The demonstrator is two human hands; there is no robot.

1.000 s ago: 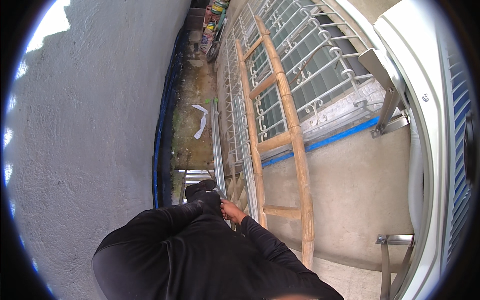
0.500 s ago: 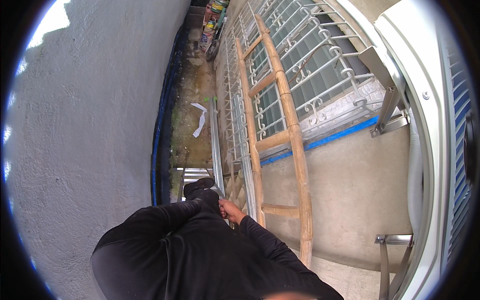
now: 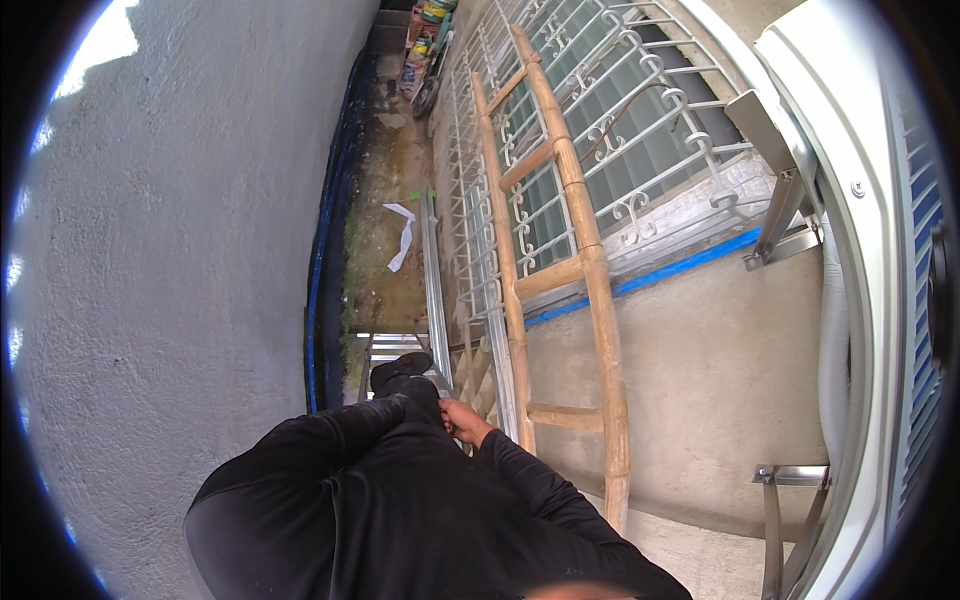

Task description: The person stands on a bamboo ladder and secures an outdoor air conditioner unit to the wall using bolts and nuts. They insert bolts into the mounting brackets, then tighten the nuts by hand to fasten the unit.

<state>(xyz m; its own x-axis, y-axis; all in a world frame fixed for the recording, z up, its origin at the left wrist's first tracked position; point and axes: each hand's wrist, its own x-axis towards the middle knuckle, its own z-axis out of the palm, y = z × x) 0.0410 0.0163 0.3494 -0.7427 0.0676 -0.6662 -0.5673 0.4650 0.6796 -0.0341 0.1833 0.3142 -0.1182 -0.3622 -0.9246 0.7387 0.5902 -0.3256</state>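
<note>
My right hand (image 3: 463, 422) is closed beside my dark trouser leg (image 3: 418, 395), its fingers curled inward. Whatever it may grip is hidden. My left sleeve (image 3: 315, 435) bends in across my body, and the left hand itself is out of sight. One dark shoe (image 3: 400, 370) shows beyond the leg, over the rungs of a metal ladder (image 3: 395, 345). Close to the right of my right hand leans a bamboo ladder (image 3: 590, 290).
A grey wall (image 3: 190, 250) rises on the left. Right of the passage are a white window grille (image 3: 650, 130) and a white outdoor air-conditioner unit (image 3: 850, 140) on metal brackets (image 3: 790, 478). Metal channels (image 3: 437, 290) and a white strip (image 3: 402, 240) lie along the passage.
</note>
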